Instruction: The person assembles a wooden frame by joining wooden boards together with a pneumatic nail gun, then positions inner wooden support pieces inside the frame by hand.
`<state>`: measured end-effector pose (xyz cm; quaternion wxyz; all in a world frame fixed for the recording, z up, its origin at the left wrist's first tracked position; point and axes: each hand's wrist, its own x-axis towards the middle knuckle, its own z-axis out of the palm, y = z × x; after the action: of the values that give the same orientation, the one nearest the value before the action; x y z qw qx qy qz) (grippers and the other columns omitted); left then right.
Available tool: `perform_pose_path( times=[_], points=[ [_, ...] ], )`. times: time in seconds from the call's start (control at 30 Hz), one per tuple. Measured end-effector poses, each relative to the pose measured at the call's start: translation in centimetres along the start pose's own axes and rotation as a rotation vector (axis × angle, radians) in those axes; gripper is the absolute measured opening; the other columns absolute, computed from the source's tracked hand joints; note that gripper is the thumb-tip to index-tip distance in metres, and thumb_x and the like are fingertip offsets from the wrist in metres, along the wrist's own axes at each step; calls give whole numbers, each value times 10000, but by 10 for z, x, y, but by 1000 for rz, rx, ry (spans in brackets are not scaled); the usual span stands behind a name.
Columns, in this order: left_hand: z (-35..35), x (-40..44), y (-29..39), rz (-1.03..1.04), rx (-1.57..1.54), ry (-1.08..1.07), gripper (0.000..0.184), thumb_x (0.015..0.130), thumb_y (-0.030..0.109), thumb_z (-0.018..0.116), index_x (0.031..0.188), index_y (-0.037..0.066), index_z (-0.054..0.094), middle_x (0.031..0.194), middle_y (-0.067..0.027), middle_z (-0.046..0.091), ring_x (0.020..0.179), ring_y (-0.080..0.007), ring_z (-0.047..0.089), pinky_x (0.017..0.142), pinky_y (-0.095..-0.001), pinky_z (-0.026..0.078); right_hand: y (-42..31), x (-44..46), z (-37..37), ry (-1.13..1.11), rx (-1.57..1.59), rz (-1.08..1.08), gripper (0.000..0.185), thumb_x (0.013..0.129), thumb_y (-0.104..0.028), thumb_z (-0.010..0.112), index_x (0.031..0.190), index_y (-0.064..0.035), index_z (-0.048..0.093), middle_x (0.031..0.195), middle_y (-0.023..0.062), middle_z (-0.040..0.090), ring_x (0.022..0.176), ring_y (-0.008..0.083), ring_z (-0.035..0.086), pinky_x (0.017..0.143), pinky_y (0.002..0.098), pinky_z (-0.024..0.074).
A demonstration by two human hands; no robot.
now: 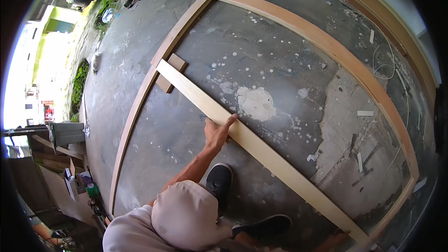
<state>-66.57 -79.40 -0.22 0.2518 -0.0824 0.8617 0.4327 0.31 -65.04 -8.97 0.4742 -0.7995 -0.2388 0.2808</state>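
Note:
A long pale wooden board (261, 151) spans a large wooden frame (322, 37) on the floor. My left hand (218, 133) grips the board near its middle, the thumb on the top face and the fingers curled around the near edge. At the lower right, my right hand (337, 239) is dim and partly cut off; its fingers hold the board's edge close to that end. The board's upper-left end meets the frame's long side, over a short wooden block (167, 84) that lies against the frame.
My shoes (219, 182) stand on the paint-spotted concrete floor (280, 79), which has a rough broken patch (345, 112) at right. White strips (365, 113) and a thin looped cord (385, 60) lie about. Boxes (72, 179) and wood pieces fill the lower left.

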Motion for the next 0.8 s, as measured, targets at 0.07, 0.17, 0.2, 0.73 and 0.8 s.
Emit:
perform_pose_path(
  times=[0.07, 0.17, 0.2, 0.73, 0.8],
  points=[
    [3, 1, -7, 20, -15, 39, 771, 734, 466, 871, 1093, -65, 444, 871, -201, 656, 532, -227, 643, 389, -322, 490, 3, 9, -11, -98, 13, 101, 654, 1034, -459, 509, 1319, 130, 500, 1279, 246, 572, 1157, 310, 589, 975, 406, 513],
    [3, 14, -26, 71, -89, -45, 743, 757, 443, 861, 1130, -48, 446, 856, -170, 641, 506, -203, 610, 377, -318, 469, 15, 9, -10, -46, 81, 261, 562, 996, -483, 564, 1293, -6, 577, 1183, 109, 634, 1008, 232, 610, 815, 357, 501],
    [4, 13, -30, 115, -109, -36, 720, 797, 427, 833, 1163, -53, 440, 821, -152, 635, 485, -201, 593, 372, -315, 460, 14, -1, -8, -40, 77, 251, 522, 996, -478, 558, 1259, -30, 597, 1132, 95, 648, 958, 227, 621, 820, 377, 505],
    [-78, -57, 13, 306, 812, -331, 651, 917, 515, 637, 1267, 4, 436, 927, -194, 576, 451, -261, 621, 301, -320, 417, 52, -292, -205, 268, -731, 100, 399, 821, -248, 777, 1075, -4, 589, 1004, 168, 587, 911, 316, 595, 772, 404, 514],
    [-86, -69, 24, 307, 927, -440, 592, 922, 465, 657, 1248, 14, 453, 919, -188, 595, 480, -255, 639, 316, -324, 427, 61, -287, -203, 313, -713, 230, 567, 778, -340, 810, 1144, 11, 556, 1095, 216, 567, 994, 368, 577, 853, 458, 495]
  ],
)
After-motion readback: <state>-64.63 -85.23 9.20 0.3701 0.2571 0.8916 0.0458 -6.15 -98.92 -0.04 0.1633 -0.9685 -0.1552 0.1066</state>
